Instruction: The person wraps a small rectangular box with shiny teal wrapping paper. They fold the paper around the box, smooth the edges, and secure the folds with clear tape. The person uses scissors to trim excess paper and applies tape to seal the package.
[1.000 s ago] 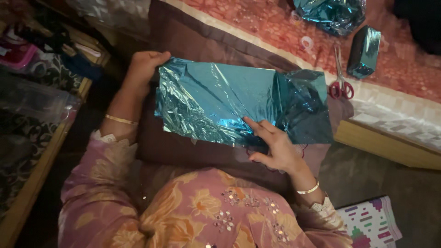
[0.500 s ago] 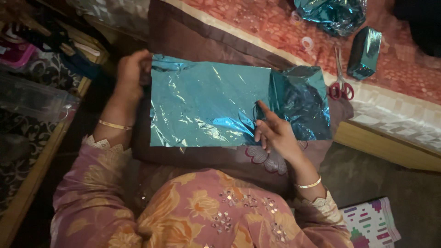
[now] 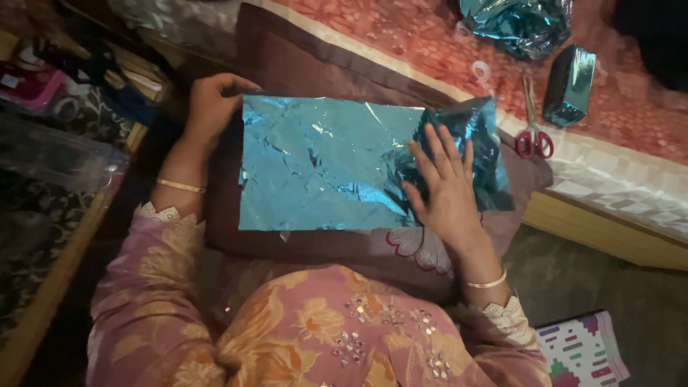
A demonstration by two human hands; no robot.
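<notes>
1. A pink-mauve tunic with large orange flower prints covers the body.
2. Small mirror sequins sit in clusters across the tunic's near front.
3. Both sleeves end in pale scalloped lace cuffs.
4. The left hand [image 3: 211, 104] and the right hand [image 3: 448, 188] each have a thin gold bangle at the wrist.

Foil sheet [image 3: 322, 165]: under the right hand [image 3: 446, 188] we cannot see part of its crumpled right end.
Left hand [image 3: 208, 107]: fingertips curl over the sheet's far left corner; we cannot tell the grip.
Crumpled foil [image 3: 517, 25]: cut off at the far edge.
Patterned cloth [image 3: 582, 351]: cut off at the near edge.
Left shelves [image 3: 50, 93]: too dark and blurred for us to tell the contents.
</notes>
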